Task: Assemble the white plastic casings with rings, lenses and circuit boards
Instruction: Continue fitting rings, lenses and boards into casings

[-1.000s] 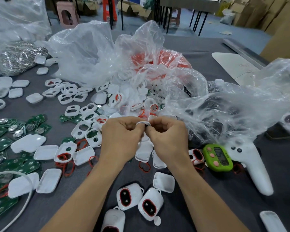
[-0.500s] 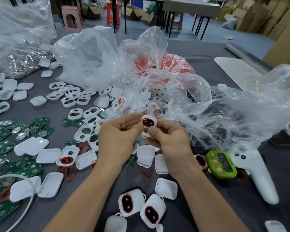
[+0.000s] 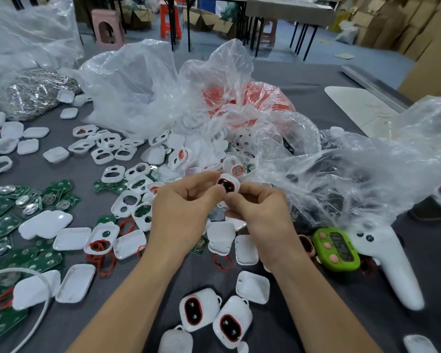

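Pinching a casing between them above the table's middle, both hands curled thumb and forefinger onto its rim, the left hand at its left side and the right hand below and to its right. Its dark, red-ringed window faced the camera. Digits on the green timer were too blurred to read, and faint marks on the white sheet at far right were illegible. Two finished casings lay near the front edge between the forearms. Boards crowded the left edge, shells and red rings lay under the hands, and bags rose behind. Bare grey table showed at right around the white controller.
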`<state>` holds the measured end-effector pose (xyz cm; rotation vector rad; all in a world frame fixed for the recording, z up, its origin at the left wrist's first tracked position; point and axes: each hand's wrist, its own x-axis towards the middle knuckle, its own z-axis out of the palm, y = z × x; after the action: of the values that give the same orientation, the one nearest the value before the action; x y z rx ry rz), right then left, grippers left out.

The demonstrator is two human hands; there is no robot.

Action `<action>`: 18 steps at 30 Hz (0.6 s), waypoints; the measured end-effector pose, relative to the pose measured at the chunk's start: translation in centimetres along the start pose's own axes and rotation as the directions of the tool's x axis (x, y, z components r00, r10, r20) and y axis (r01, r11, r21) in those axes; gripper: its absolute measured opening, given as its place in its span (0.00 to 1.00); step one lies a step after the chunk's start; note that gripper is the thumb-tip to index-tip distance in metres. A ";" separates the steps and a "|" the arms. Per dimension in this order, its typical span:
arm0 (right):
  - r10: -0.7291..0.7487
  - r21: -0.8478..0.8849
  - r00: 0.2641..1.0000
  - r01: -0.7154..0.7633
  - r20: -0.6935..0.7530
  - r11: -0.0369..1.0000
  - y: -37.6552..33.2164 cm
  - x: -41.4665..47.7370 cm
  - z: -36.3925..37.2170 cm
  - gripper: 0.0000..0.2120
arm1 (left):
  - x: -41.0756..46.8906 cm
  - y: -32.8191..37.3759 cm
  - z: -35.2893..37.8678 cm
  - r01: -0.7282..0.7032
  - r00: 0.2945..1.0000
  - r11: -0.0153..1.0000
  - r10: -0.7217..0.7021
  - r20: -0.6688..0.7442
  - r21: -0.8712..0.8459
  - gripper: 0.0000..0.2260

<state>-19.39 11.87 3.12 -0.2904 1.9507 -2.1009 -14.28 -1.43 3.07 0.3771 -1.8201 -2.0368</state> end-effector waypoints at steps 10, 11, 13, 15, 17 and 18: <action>-0.249 -0.367 0.966 0.259 0.075 0.894 -0.1 -0.4 -0.2 0.14 | 1.0 0.4 -0.4 0.219 0.975 0.922 -0.215 0.050 -0.318 0.09; -0.254 -0.404 0.967 0.233 0.003 0.884 -0.2 -0.3 -0.4 0.12 | 1.4 0.6 -0.9 0.296 0.954 0.851 -0.288 0.085 -0.433 0.09; -0.289 -0.538 0.952 0.191 -0.102 0.821 -0.2 -0.2 -0.9 0.09 | 2.1 0.8 -1.9 0.400 0.911 0.727 -0.380 0.159 -0.558 0.12; -0.329 -0.674 0.936 0.164 -0.124 0.720 -0.3 -0.1 -1.5 0.09 | 2.6 0.8 -2.9 0.446 0.888 0.665 -0.410 0.206 -0.599 0.14; -0.314 -0.744 0.947 0.162 -0.067 0.648 -0.6 -0.1 -2.0 0.09 | 2.8 0.9 -3.4 0.461 0.882 0.653 -0.414 0.227 -0.601 0.16; -0.266 -0.774 0.964 0.154 -0.019 0.614 -0.6 -0.2 -2.1 0.09 | 2.9 0.9 -3.6 0.463 0.881 0.655 -0.411 0.232 -0.597 0.16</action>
<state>-19.88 13.94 3.55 -0.5716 2.9450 -1.2548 -15.17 -5.98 3.63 0.5757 -0.9881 -2.8834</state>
